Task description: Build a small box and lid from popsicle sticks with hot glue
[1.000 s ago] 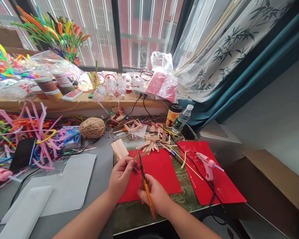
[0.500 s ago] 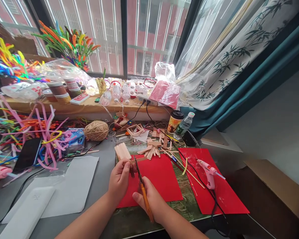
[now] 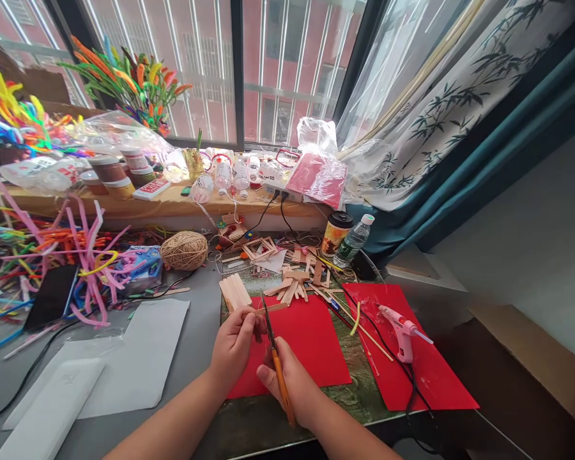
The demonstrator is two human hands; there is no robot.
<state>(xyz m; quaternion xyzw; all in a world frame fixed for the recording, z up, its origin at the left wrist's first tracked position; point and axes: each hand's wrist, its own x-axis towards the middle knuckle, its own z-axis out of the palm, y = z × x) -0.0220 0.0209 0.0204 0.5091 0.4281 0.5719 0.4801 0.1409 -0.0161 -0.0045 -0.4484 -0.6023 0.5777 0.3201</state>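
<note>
My left hand (image 3: 233, 345) pinches a thin wooden craft stick (image 3: 271, 309) that lies crosswise just above a red paper sheet (image 3: 301, 345). My right hand (image 3: 294, 383) grips orange-handled scissors (image 3: 274, 351) whose dark blades point away from me and meet the stick near its middle. A small stack of wooden sticks (image 3: 234, 291) lies just beyond my left hand. More loose sticks (image 3: 292, 284) are scattered beyond the red sheet.
A pink glue gun (image 3: 402, 329) with a black cable rests on a second red sheet (image 3: 421, 364) to the right. Twine ball (image 3: 184, 250), paper cup (image 3: 335, 233), water bottle (image 3: 353, 241), black phone (image 3: 52, 295), pipe cleaners (image 3: 52, 255) and white paper (image 3: 144, 348) surround the work spot.
The view shifted slightly and both hands, with stick and scissors, sit a little lower in it. A pink thing and fingers at the left edge are gone from view.
</note>
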